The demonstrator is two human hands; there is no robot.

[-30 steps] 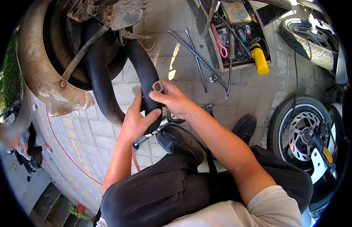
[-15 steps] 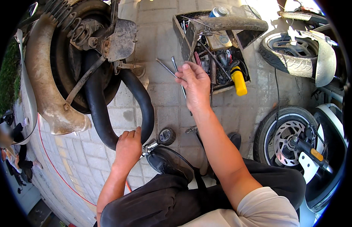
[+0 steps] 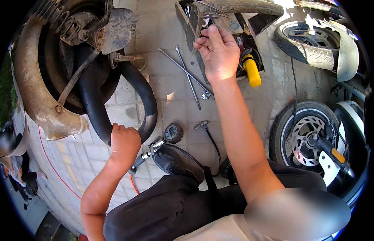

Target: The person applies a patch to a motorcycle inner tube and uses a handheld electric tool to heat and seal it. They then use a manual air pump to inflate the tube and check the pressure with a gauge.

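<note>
My left hand (image 3: 126, 139) is closed round the lower bend of a black inner tube (image 3: 90, 108), which hangs in a loop from the wheel beside the rusty mudguard (image 3: 36, 86). Over the near-left edge of a wooden toolbox (image 3: 189, 30) is my right hand (image 3: 220, 52), fingers curled and thumb against them; whatever they may hold is too small to make out. Two long metal rods (image 3: 188, 76) lie crossed on the paving left of that hand. An inflator with a round gauge (image 3: 173, 132) rests by my shoe, close to my left hand.
A yellow tool (image 3: 251, 71) sticks out of the box. Near the rods lies a small shiny metal piece (image 3: 205, 95). A hose with a metal end (image 3: 201, 125) curves before my knees. Wheels with tyres (image 3: 303, 138) stand at the right. A red hose (image 3: 54, 168) crosses the paving at left.
My right hand has moved from above the rods to the toolbox edge. My left hand stays on the inner tube. The view has shifted, baring more of the inflator and the small shiny piece.
</note>
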